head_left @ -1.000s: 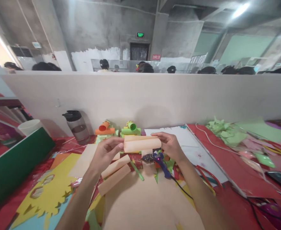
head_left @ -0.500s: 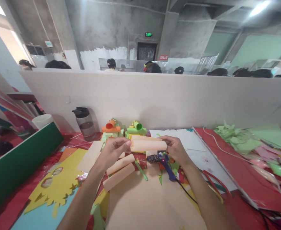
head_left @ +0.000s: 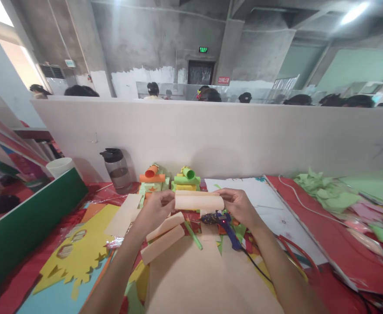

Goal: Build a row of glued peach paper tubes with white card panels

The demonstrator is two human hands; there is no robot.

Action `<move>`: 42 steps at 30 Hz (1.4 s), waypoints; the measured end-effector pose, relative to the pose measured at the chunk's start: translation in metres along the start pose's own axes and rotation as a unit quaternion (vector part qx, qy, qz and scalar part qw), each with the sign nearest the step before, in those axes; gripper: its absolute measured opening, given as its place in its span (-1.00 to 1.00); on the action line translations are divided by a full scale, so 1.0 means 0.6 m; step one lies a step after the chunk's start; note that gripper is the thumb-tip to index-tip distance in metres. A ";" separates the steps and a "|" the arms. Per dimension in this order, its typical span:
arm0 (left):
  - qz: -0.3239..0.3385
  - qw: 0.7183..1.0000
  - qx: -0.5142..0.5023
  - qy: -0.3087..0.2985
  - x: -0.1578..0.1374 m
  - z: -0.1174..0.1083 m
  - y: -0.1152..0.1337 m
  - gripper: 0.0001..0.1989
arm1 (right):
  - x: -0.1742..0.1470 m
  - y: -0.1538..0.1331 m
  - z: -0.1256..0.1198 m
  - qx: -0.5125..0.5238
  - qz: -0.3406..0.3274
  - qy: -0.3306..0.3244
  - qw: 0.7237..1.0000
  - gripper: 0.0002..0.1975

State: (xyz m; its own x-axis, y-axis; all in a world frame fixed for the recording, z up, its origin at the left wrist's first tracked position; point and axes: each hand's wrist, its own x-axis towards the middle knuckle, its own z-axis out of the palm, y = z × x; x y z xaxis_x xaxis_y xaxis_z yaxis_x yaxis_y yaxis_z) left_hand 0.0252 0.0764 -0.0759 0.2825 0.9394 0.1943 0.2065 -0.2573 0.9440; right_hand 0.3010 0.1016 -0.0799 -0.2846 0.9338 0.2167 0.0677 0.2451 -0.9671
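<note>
Between my two hands a rolled sheet of peach paper [head_left: 199,202] is stretched level above the table. My left hand [head_left: 158,207] pinches its left end, and my right hand [head_left: 238,205] grips the right end with thumb and fingers. Just below lie two more peach paper rolls [head_left: 163,243], a green paper strip [head_left: 194,235] and a blue hot glue gun [head_left: 224,224] with a red light lit. Flat peach sheets [head_left: 191,279] spread toward me. Behind the held roll stand an orange-and-green paper model [head_left: 152,176] and a green-and-yellow one [head_left: 187,176].
A water bottle [head_left: 115,170] stands at the white partition [head_left: 243,139]. To the left are yellow cut paper [head_left: 76,244] and a green board [head_left: 34,222]. Red-handled scissors [head_left: 297,253] lie right of my forearm, with crumpled green paper [head_left: 318,187] farther off.
The rolled paper has shifted slightly left and tilted a little in my hands. My left hand has turned, its fingers now more behind the roll's end. The camera view has moved slightly.
</note>
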 end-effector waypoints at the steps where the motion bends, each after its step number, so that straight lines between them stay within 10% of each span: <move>1: -0.001 1.000 -0.001 0.001 0.001 0.001 -0.003 -0.88 | -0.001 -0.002 0.001 -0.002 0.000 -0.002 1.000 -0.74; 24: 0.110 0.985 0.100 0.086 0.005 0.003 -0.017 -0.86 | -0.010 -0.029 0.010 -0.126 -0.090 0.044 0.987 -0.77; 42: -0.003 0.995 -0.103 0.019 0.013 0.003 -0.032 -0.81 | -0.001 -0.017 0.013 -0.078 -0.058 0.060 0.993 -0.74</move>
State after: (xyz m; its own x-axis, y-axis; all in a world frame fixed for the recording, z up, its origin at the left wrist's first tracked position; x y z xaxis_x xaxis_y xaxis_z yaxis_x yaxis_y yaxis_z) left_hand 0.0249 0.0882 -0.0931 0.2458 0.9497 0.1939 0.0113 -0.2029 0.9791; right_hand 0.2931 0.0966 -0.0713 -0.1828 0.9194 0.3484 0.1915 0.3808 -0.9046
